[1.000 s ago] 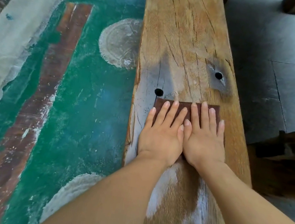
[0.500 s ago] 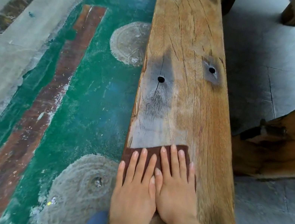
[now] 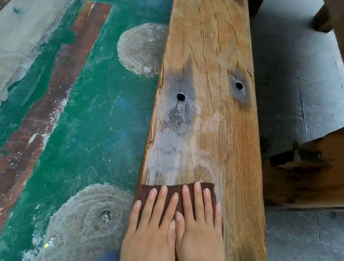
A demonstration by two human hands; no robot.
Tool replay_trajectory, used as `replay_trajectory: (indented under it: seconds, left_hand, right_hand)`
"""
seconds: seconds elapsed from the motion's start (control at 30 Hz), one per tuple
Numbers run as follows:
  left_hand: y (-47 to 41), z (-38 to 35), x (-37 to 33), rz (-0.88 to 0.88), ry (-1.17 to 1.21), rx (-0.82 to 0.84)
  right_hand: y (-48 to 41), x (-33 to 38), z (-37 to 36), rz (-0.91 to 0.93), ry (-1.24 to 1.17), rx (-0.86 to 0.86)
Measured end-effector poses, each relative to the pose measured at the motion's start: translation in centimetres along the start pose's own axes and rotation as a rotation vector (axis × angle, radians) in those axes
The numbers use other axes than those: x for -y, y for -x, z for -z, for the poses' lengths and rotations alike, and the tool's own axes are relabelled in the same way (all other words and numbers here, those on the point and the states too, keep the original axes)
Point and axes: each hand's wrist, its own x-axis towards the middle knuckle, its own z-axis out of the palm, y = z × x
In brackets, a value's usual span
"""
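Sandpaper lies pressed flat on plank under both hands.

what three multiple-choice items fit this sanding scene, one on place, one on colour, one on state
1. Where is the sandpaper? A at the plank's far end B on the near part of the plank, under the fingers C rolled up
2. What colour is the sandpaper? A yellow B blue C dark brown
3. How do the left hand and right hand lie? A flat, fingers straight B in fists C lifted clear
Key: 1 B, it lies flat near the person; 2 C, brown shows between the fingers; 3 A, both press the sandpaper side by side.
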Motion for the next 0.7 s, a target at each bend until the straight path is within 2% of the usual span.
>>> replay_trajectory:
  seconds: [0.5, 0.7]
  left_hand:
    - [-23.7, 3.7, 3.7, -0.109, -0.042, 0.014]
    - [-29.3, 4.5, 3.7, -0.096, -0.057, 0.045]
  right_hand:
    - [-22.6, -0.7, 4.4, -0.098, -0.026, 0.026]
    - [-28.1, -1.1, 5.9, -0.118, -0.077, 0.062]
